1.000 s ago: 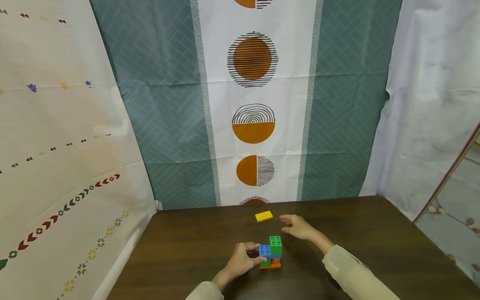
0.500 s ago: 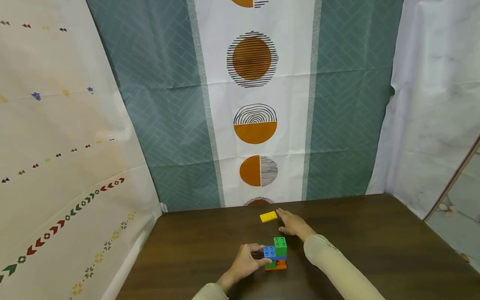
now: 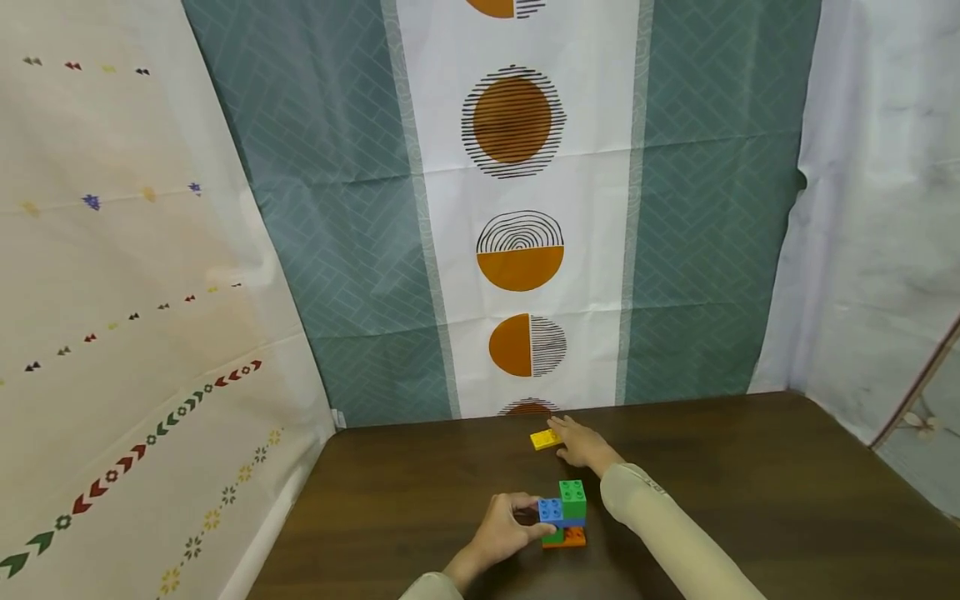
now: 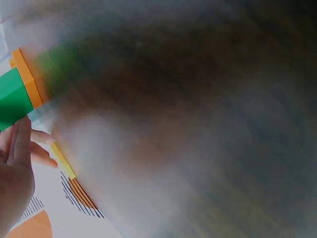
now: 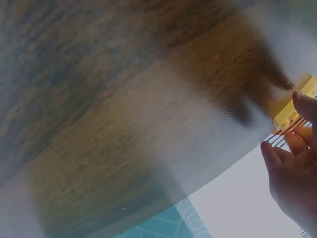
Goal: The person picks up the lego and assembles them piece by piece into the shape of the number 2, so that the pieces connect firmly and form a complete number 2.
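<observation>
My left hand (image 3: 501,529) holds the left side of a small stack of toy building bricks, thumb in front and fingers behind. The stack has an orange base (image 3: 574,538), a green brick and blue brick (image 3: 551,509) above it, and another green brick (image 3: 573,498) on top at the right. Farther back, my right hand (image 3: 585,446) reaches over the right end of a flat yellow brick (image 3: 542,441). In the right wrist view the thumb lies by the yellow brick (image 5: 284,117) with the fingers spread apart from it; whether they touch it I cannot tell.
The bricks are on a dark brown table (image 3: 420,492). A patterned curtain (image 3: 360,250) hangs behind its back edge, close beyond the yellow brick. Printed cloths hang at the left (image 3: 150,292) and right (image 3: 870,250).
My right hand has moved left to the yellow brick, and its fingers now cover the brick's right end. The left hand keeps its hold on the stack. The head view has shifted slightly.
</observation>
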The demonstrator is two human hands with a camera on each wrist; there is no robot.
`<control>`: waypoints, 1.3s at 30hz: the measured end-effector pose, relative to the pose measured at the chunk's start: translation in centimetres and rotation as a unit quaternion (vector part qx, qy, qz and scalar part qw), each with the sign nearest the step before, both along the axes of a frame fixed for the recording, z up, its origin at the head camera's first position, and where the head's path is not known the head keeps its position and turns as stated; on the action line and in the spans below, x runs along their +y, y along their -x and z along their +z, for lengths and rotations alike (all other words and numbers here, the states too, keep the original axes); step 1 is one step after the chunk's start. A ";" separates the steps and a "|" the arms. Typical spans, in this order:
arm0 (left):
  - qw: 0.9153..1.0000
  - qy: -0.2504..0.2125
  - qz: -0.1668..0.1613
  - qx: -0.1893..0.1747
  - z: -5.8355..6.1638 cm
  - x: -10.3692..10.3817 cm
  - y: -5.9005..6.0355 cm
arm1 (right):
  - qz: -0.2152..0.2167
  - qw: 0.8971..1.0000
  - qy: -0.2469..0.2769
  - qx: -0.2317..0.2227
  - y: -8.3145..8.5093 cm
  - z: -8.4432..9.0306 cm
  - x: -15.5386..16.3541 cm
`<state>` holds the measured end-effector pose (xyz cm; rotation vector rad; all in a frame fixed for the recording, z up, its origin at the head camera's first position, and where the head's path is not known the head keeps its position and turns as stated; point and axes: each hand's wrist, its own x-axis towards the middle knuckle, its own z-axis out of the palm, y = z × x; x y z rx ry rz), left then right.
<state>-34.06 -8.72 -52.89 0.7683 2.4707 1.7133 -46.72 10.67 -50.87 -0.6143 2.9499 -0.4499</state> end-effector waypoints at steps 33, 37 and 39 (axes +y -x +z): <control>1.000 -0.006 0.005 0.001 -0.4 0.0 -0.3 | 0.115 0.981 0.147 -0.047 -5.9 3.3 2.7; 1.000 0.000 0.007 0.007 -0.2 0.0 -0.1 | 0.135 0.976 0.162 -0.047 -6.4 4.5 3.4; 1.000 0.008 0.010 0.007 -0.1 0.0 0.0 | 0.136 0.975 0.169 -0.043 -6.6 5.0 3.8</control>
